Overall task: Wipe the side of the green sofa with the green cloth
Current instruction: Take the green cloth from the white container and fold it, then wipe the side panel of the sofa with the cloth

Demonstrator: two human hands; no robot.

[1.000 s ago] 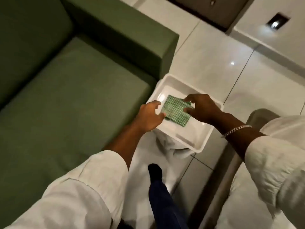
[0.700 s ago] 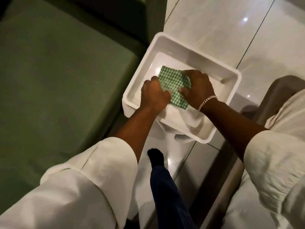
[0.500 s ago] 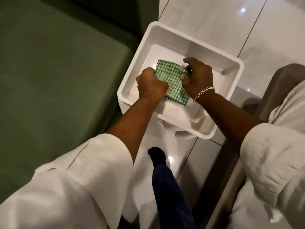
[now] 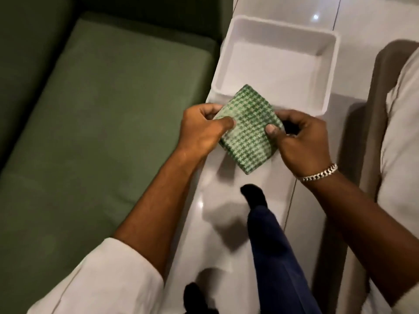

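Note:
A folded green-and-white checked cloth (image 4: pixel 248 130) is held flat in the air between both hands, just in front of a white tub. My left hand (image 4: pixel 201 130) pinches its left edge with thumb on top. My right hand (image 4: pixel 301 141), with a silver bracelet on the wrist, pinches its right edge. The green sofa (image 4: pixel 97 114) fills the left of the view, its seat cushion facing up and its armrest at the top. The sofa's outer side is not visible from here.
The white plastic tub (image 4: pixel 326 71) stands on the pale tiled floor (image 4: pixel 374 21), close to the sofa's end. My leg in dark blue trousers (image 4: pixel 274 252) and a black sock stands below the cloth. A beige cushioned seat (image 4: pixel 401 123) is at the right edge.
Both hands have lifted the cloth out of the tub and drawn it back towards me. The tub now holds nothing.

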